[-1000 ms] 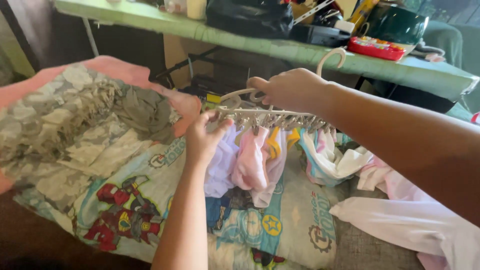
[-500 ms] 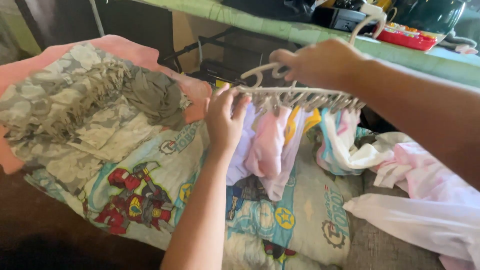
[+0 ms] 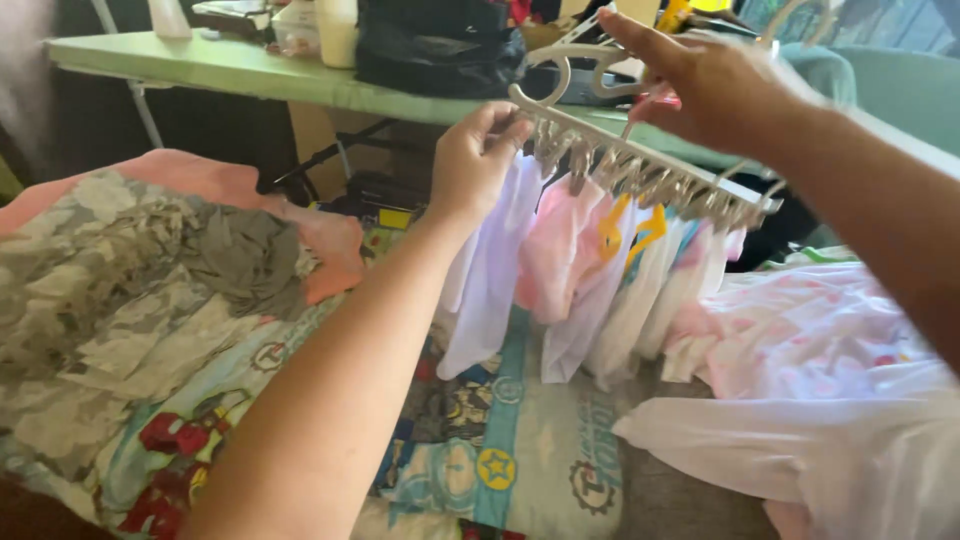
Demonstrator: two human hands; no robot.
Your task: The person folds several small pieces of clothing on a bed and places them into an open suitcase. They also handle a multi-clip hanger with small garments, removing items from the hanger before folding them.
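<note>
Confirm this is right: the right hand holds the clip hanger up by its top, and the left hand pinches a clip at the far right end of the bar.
Not quite. In the head view the left hand pinches at the left end of the clip hanger, above the white garment. The right hand does hold its top.

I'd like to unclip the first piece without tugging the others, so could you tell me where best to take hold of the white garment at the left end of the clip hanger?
Grip the white garment just under its clip, at the clip hanger's lower end, coming from the left beside the left hand. Pink pieces crowd its right side. The right hand holds the hanger up.
</note>
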